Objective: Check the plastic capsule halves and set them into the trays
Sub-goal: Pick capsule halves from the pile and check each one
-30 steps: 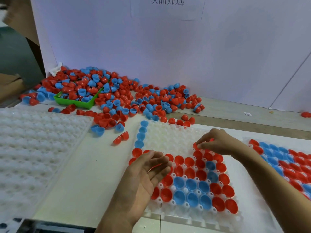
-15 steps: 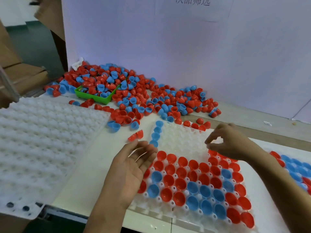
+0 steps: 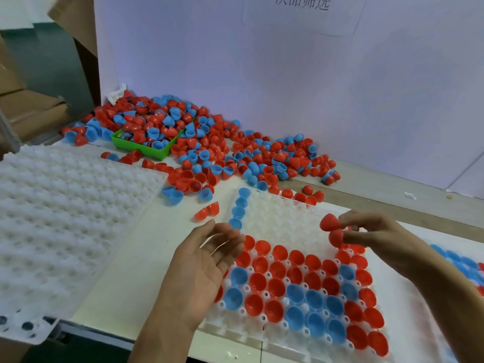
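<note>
Pinching two red halves point(image 3: 332, 229), right hand point(image 3: 377, 237) hovers; left hand point(image 3: 207, 268) lies relaxed, empty.

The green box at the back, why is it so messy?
The green box is buried in a spilled heap of capsule halves, red and blue, spreading over the table. A few reach the white tray.

Left hand point(image 3: 201, 268): palm up, fingers relaxed and slightly curled, holds nothing | Right hand point(image 3: 372, 234): raised, fingertips pinch two red capsule halves point(image 3: 332, 229) | Both forearms enter from near bench edge.
</note>
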